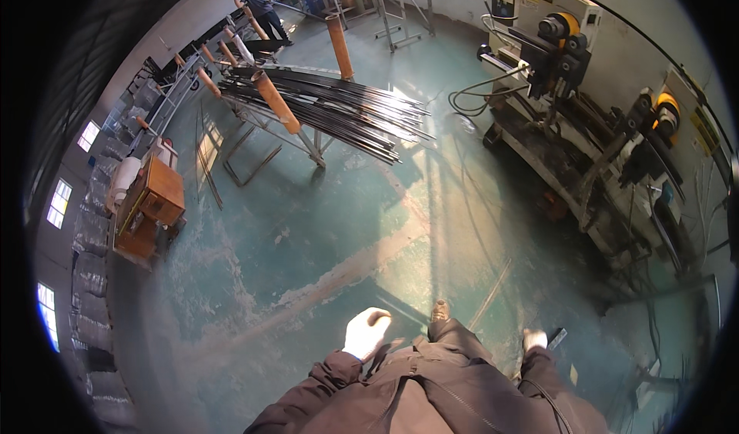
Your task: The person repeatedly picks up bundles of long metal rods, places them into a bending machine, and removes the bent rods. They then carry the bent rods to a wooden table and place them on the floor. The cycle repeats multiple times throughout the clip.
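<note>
My left hand, in a pale glove, hangs in front of my left hip with its fingers curled in. Nothing shows in its grasp. My right hand, also pale-gloved, is down beside my right leg, its fingers mostly out of sight. Just right of it is a short grey bar-like piece; whether the hand touches it I cannot tell. Farther ahead, a bundle of long dark metal rods lies across a metal stand, between upright orange-brown posts.
Machines with yellow-and-black parts line the right wall, a looped cable beside them. On the left stands a brown wooden cabinet near plastic-wrapped stacks. A person is at the far end. A thin stick lies on the green floor.
</note>
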Available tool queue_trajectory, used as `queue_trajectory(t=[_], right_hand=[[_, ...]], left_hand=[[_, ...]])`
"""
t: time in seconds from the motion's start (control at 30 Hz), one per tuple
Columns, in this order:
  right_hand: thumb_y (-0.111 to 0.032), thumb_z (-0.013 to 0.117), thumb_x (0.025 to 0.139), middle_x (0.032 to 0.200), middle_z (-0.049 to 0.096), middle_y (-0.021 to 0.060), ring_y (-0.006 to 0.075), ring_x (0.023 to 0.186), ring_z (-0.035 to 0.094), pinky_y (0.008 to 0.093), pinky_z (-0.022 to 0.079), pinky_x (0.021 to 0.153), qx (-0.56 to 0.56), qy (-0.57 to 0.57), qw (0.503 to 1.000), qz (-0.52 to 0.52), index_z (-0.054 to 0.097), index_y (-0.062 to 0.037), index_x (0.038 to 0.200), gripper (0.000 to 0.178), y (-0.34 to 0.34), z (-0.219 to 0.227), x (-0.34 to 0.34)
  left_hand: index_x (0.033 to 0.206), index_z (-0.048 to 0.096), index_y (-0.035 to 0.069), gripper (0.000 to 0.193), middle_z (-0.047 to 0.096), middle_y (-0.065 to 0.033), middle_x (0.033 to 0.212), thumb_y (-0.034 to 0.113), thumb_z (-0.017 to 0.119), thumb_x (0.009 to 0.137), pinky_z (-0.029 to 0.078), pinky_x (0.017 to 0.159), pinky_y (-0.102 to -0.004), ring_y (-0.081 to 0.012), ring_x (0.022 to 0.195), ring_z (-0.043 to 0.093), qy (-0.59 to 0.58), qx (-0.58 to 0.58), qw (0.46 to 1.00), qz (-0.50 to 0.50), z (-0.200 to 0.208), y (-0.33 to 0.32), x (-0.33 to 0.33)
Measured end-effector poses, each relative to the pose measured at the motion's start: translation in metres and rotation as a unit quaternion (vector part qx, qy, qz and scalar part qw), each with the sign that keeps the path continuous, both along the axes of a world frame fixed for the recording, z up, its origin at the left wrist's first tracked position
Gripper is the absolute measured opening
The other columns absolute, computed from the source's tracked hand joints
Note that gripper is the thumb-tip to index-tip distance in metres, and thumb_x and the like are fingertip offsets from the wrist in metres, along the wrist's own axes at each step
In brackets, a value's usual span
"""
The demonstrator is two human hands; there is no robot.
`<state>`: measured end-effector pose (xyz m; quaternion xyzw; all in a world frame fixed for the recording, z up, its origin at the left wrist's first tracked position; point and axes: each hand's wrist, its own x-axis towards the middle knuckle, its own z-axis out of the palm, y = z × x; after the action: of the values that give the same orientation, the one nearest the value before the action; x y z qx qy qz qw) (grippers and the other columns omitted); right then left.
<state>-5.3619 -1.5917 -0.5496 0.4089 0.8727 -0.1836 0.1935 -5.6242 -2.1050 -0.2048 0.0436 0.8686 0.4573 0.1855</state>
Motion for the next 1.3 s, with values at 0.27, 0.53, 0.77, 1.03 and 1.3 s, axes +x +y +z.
queue_trajectory(t=[0.27,0.53,0.77,1.03,1.3], right_hand=[[-0.034,0.079,0.098,0.114,0.085,0.0215,0.0335,0.111,0.082,0.0413,0.061,0.100,-0.212,0.245,0.945,-0.036,0.085,-0.0020,0.120,0.039,-0.046,0.137,-0.443],[-0.032,0.078,0.097,0.125,0.083,0.0210,0.0360,0.122,0.078,0.0428,0.059,0.107,-0.237,0.156,0.956,0.079,0.084,-0.0037,0.126,0.041,-0.186,0.194,-0.681],[-0.037,0.078,0.095,0.127,0.081,0.0257,0.0415,0.124,0.076,0.0456,0.059,0.109,-0.221,0.125,0.962,0.102,0.083,-0.0030,0.127,0.047,-0.230,0.186,-0.823],[-0.032,0.085,0.092,0.138,0.076,0.0249,0.0429,0.130,0.072,0.0483,0.057,0.111,-0.143,0.087,0.958,0.233,0.070,-0.0053,0.144,0.060,-0.273,0.119,-1.030],[-0.048,0.099,0.080,0.146,0.065,0.0229,0.0392,0.135,0.065,0.0547,0.046,0.117,0.014,0.021,0.962,0.273,0.048,0.0035,0.159,0.107,-0.325,0.059,-1.182]], left_hand=[[0.115,0.079,-0.001,0.014,0.081,-0.0059,0.103,0.007,0.076,0.104,0.058,0.090,-0.0298,-0.0132,0.096,0.072,-0.062,0.152,0.959,0.233,-0.036,-0.030,-0.171],[0.114,0.079,0.000,0.013,0.080,-0.0047,0.101,0.007,0.074,0.105,0.056,0.083,-0.0276,-0.0124,0.090,0.071,-0.145,0.179,0.957,0.175,-0.098,-0.065,-0.401],[0.114,0.078,-0.002,0.010,0.080,-0.0073,0.103,0.004,0.074,0.107,0.059,0.089,-0.0303,-0.0142,0.095,0.073,-0.052,0.135,0.974,0.173,-0.059,-0.138,-0.597],[0.114,0.078,-0.003,0.013,0.078,-0.0092,0.102,0.006,0.073,0.106,0.059,0.090,-0.0335,-0.0175,0.095,0.072,-0.095,0.071,0.942,0.315,-0.085,-0.184,-0.652],[0.117,0.080,-0.003,0.016,0.083,-0.0127,0.108,0.008,0.075,0.106,0.059,0.097,-0.0352,-0.0204,0.102,0.077,-0.226,-0.048,0.905,0.357,-0.053,-0.128,-0.619]])
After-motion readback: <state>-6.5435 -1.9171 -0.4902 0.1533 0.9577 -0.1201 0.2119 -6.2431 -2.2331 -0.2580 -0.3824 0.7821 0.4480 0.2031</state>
